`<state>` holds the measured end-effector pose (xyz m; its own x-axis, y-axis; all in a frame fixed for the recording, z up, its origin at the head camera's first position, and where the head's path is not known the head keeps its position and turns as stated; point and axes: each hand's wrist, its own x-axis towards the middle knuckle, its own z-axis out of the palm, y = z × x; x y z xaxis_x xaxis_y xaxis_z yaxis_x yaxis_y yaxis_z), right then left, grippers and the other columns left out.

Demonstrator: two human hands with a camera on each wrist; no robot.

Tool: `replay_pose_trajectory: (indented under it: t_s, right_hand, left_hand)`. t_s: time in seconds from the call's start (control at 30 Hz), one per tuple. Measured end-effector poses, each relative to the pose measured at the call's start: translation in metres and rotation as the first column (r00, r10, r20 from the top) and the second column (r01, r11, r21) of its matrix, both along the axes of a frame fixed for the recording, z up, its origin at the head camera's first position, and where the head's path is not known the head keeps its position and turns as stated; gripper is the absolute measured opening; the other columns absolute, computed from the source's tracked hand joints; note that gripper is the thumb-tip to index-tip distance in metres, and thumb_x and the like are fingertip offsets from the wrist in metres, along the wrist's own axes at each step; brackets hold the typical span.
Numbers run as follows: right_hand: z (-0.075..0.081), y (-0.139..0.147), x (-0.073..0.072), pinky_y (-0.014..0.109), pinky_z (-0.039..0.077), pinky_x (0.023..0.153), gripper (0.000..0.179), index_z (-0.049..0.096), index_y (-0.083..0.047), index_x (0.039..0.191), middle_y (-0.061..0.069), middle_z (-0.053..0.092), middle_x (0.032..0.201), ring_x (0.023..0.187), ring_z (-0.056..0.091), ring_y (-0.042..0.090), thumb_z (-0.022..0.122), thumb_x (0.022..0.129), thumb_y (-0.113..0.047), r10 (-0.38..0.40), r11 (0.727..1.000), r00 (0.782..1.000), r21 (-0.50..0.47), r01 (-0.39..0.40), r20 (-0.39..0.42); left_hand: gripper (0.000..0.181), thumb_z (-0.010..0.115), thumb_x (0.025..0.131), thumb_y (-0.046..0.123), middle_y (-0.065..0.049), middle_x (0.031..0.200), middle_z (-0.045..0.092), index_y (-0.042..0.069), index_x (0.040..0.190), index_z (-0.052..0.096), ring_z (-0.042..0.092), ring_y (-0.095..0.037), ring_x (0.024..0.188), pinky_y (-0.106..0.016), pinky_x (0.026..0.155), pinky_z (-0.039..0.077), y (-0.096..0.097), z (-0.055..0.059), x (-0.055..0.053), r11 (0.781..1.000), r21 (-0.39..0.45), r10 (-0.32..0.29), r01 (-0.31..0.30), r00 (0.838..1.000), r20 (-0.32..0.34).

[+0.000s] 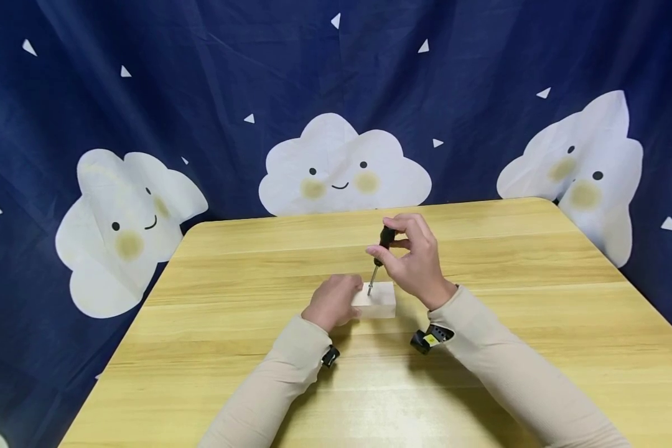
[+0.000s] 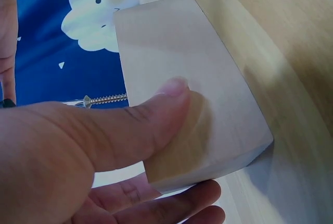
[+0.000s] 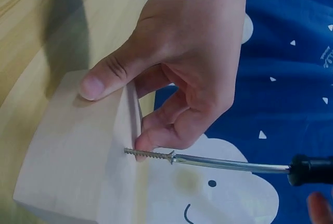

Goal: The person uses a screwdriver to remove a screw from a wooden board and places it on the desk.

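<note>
A pale wooden block lies on the table, and my left hand grips its left end. In the left wrist view the thumb presses the block's near side while fingers reach around beneath. A screw stands in the block's top face, most of its thread exposed. The screwdriver has its metal shaft meeting the screw head. My right hand holds the black handle from above between thumb and fingers. Only a fingertip of that hand shows in the right wrist view.
The wooden table has rounded far corners. Behind it hangs a dark blue curtain with white clouds and triangles. Black wrist cameras are strapped on both wrists, below the beige sleeves.
</note>
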<state>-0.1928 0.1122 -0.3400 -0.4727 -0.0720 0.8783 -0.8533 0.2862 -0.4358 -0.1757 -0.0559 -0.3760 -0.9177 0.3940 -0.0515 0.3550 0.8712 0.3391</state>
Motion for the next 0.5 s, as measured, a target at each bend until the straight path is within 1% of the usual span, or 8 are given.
replay_pose_trajectory:
  t_s: [0.1, 0.17, 0.23, 0.3, 0.37, 0.43, 0.5]
  right_hand:
    - [0.0003, 0.0008, 0.0003, 0.029, 0.057, 0.055, 0.044, 0.058, 0.009, 0.103, 0.021, 0.056, 0.092, 0.072, 0.063, 0.028, 0.084, 0.068, 0.008, -0.068, 0.998, 0.998, -0.003, 0.068, 0.002]
    - [0.0003, 0.0011, 0.0001, 0.027, 0.056, 0.053, 0.041, 0.059, 0.008, 0.103, 0.019, 0.057, 0.09, 0.07, 0.064, 0.027, 0.083, 0.069, 0.008, -0.084, 0.996, 0.996, -0.01, 0.084, 0.012]
    - [0.0002, 0.0013, 0.0, 0.024, 0.056, 0.055, 0.039, 0.06, 0.009, 0.103, 0.019, 0.059, 0.09, 0.071, 0.065, 0.027, 0.081, 0.07, 0.011, -0.077, 0.997, 0.997, -0.017, 0.077, 0.021]
    - [0.0003, 0.0015, -0.0004, 0.022, 0.056, 0.058, 0.038, 0.058, 0.01, 0.105, 0.021, 0.061, 0.093, 0.074, 0.067, 0.029, 0.078, 0.072, 0.014, -0.036, 0.999, 0.999, -0.018, 0.037, 0.032]
    - [0.0005, 0.0015, -0.0006, 0.022, 0.057, 0.063, 0.038, 0.055, 0.013, 0.107, 0.024, 0.063, 0.097, 0.077, 0.069, 0.031, 0.073, 0.075, 0.018, 0.021, 1.0, 0.999, -0.013, -0.021, 0.043]
    - [0.0004, 0.0015, -0.001, 0.023, 0.057, 0.067, 0.037, 0.052, 0.014, 0.11, 0.026, 0.064, 0.102, 0.081, 0.07, 0.034, 0.069, 0.077, 0.02, 0.076, 0.997, 0.996, -0.007, -0.076, 0.054]
    - [0.0002, 0.0016, -0.0013, 0.025, 0.057, 0.07, 0.038, 0.049, 0.015, 0.113, 0.028, 0.064, 0.105, 0.084, 0.07, 0.036, 0.065, 0.079, 0.022, 0.115, 0.993, 0.991, -0.002, -0.115, 0.064]
  left_hand:
    - [0.046, 0.088, 0.069, 0.011, -0.009, 0.111, 0.068, 0.006, 0.111, 0.067, 0.064, -0.025, 0.099, -0.038, 0.086, 0.053, -0.0002, 0.0, -0.0001, 1.0, 0.002, 0.0, 0.0, 1.0, 0.0]
    - [0.046, 0.088, 0.069, 0.011, -0.009, 0.111, 0.068, 0.007, 0.11, 0.067, 0.064, -0.025, 0.098, -0.038, 0.085, 0.053, -0.0003, 0.0001, 0.0001, 1.0, 0.004, 0.002, -0.002, 1.0, -0.001]
    - [0.045, 0.088, 0.069, 0.011, -0.009, 0.11, 0.068, 0.007, 0.11, 0.067, 0.064, -0.025, 0.097, -0.038, 0.085, 0.053, -0.0001, 0.0001, 0.0, 1.0, 0.002, 0.002, -0.002, 1.0, -0.007]
    - [0.045, 0.088, 0.069, 0.011, -0.009, 0.109, 0.069, 0.007, 0.109, 0.068, 0.065, -0.024, 0.096, -0.038, 0.083, 0.054, -0.0001, 0.0001, 0.0003, 1.0, 0.002, 0.001, -0.001, 1.0, -0.012]
    - [0.045, 0.088, 0.069, 0.011, -0.009, 0.108, 0.069, 0.007, 0.108, 0.068, 0.065, -0.024, 0.095, -0.038, 0.082, 0.054, 0.0001, 0.0, 0.0003, 1.0, 0.002, 0.001, -0.001, 1.0, -0.017]
    - [0.044, 0.088, 0.069, 0.011, -0.009, 0.107, 0.069, 0.007, 0.107, 0.068, 0.065, -0.024, 0.093, -0.037, 0.081, 0.054, 0.0004, 0.0, 0.0004, 1.0, 0.006, 0.001, -0.001, 1.0, -0.021]
    - [0.044, 0.089, 0.068, 0.011, -0.009, 0.106, 0.069, 0.007, 0.107, 0.068, 0.065, -0.024, 0.092, -0.037, 0.08, 0.054, 0.0007, 0.0, 0.0005, 1.0, 0.008, 0.0, 0.0, 1.0, -0.024]
